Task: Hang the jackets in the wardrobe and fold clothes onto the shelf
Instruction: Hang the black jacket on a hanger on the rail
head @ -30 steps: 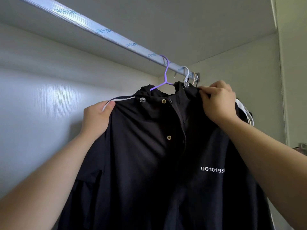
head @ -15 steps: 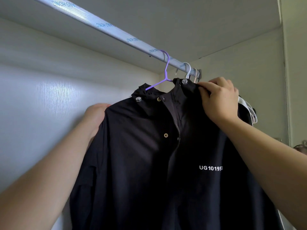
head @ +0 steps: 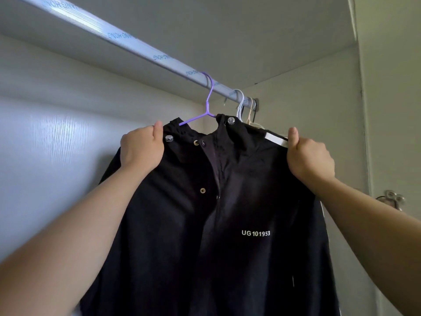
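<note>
A black jacket (head: pixel 227 213) with white lettering on the chest hangs on a purple hanger (head: pixel 208 103), whose hook sits over the silver wardrobe rail (head: pixel 136 49). My left hand (head: pixel 142 149) grips the jacket's left shoulder beside the collar, thumb up. At the other shoulder my right hand (head: pixel 309 157) grips the fabric next to a white stripe. The jacket's lower part runs out of the frame.
Further right on the rail hang a white hanger (head: pixel 239 101) and more hangers (head: pixel 251 110), close behind the jacket. The wardrobe's back wall (head: pixel 57 137) is on the left and its side wall (head: pixel 319 106) on the right. A metal fitting (head: pixel 390 198) shows at far right.
My right hand left the collar and moved right to the jacket's right shoulder. My left hand moved up and inward, from behind the left shoulder to beside the collar.
</note>
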